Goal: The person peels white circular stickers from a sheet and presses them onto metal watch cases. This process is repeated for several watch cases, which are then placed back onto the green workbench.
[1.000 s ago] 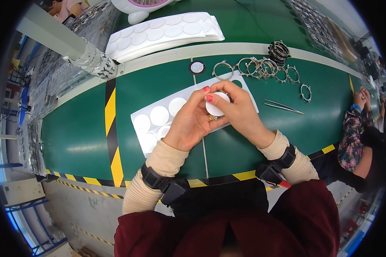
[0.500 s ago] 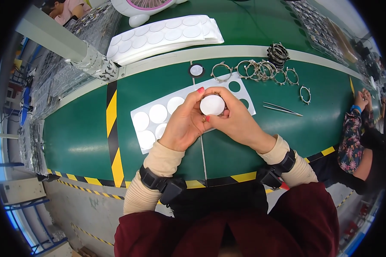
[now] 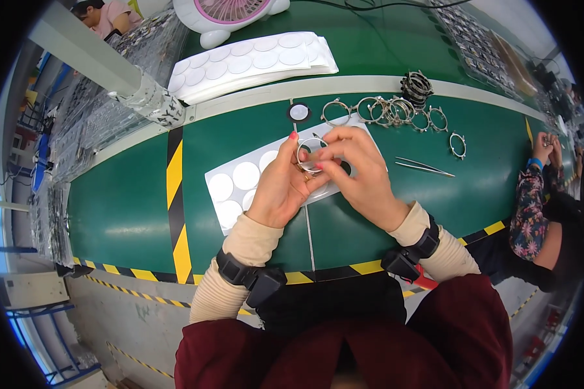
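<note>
In front of me my left hand grips a silver watch case ring, its thumb along the near left side of the rim. My right hand reaches in from the other side, thumb and index finger pinched together at the ring's opening. What lies between those fingertips is too small and blurred to make out. Under both hands lies a white sheet with round white stickers in rows. Beyond it rests a black disc with a white centre. Metal tweezers lie to the right.
Several silver watch case rings lie behind the sheet, beside a stack of dark rings. Sticker sheets and a pink-and-white fan stand farther back. A post rises at left. A co-worker's hands are at far right.
The white round face held between my hands has gone from view; the open ring shows instead. My right fingers have shifted from its edge to its opening. My head view has shifted slightly.
</note>
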A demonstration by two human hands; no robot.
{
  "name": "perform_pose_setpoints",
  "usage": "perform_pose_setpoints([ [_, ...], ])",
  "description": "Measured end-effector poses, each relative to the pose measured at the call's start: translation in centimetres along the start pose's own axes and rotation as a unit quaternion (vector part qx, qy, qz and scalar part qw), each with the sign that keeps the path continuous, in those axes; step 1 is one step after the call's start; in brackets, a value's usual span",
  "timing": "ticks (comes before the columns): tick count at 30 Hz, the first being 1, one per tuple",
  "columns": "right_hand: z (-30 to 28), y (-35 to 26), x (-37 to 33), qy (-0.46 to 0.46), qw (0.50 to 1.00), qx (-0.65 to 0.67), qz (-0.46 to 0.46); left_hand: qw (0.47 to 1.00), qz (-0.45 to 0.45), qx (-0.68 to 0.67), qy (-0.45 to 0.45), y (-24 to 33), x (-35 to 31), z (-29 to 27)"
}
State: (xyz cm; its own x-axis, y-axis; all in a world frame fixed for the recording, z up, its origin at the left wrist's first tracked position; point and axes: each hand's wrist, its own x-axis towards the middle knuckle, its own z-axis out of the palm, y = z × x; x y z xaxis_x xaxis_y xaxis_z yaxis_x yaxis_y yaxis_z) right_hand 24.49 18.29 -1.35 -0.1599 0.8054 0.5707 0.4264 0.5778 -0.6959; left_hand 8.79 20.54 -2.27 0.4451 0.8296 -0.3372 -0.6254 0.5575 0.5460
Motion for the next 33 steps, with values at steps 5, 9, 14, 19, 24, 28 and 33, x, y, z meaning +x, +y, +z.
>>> perform_pose_setpoints([
  [5, -0.3, -0.4, 2.8, 0.07, 0.992, 0.008, -0.108, 0.999, -0.019, -0.041, -0.014, -0.1, 0.0, 0.1],
  [9, 1.8, 3.9, 7.9, -0.014, 0.988, -0.154, 0.002, 0.995, -0.089, -0.031, -0.042, 0.0, -0.2, 1.0],
  [14, 0.5, 2.3, 7.5, -0.051, 0.963, -0.256, -0.074, 0.989, -0.121, -0.035, -0.08, 0.0, -0.3, 0.1],
  [19, -2.6, -0.9, 1.3, -0.145, 0.972, -0.169, -0.073, 0.99, -0.126, 0.014, -0.055, -0.2, -0.9, 0.5],
  [24, -10.1, 0.5, -0.7, 0.032, 0.958, -0.284, -0.006, 0.977, -0.185, 0.062, -0.091, 0.3, -1.1, 1.7],
  [28, -16.4, 4.3, -3.1, 0.123, 0.909, -0.388, 0.092, 0.975, -0.186, 0.076, -0.092, 0.2, -1.2, 2.2],
  [33, -16.5, 5.4, -4.6, 0.088, 0.884, -0.447, 0.102, 0.978, -0.136, 0.142, -0.075, -0.2, -1.5, 2.1],
])
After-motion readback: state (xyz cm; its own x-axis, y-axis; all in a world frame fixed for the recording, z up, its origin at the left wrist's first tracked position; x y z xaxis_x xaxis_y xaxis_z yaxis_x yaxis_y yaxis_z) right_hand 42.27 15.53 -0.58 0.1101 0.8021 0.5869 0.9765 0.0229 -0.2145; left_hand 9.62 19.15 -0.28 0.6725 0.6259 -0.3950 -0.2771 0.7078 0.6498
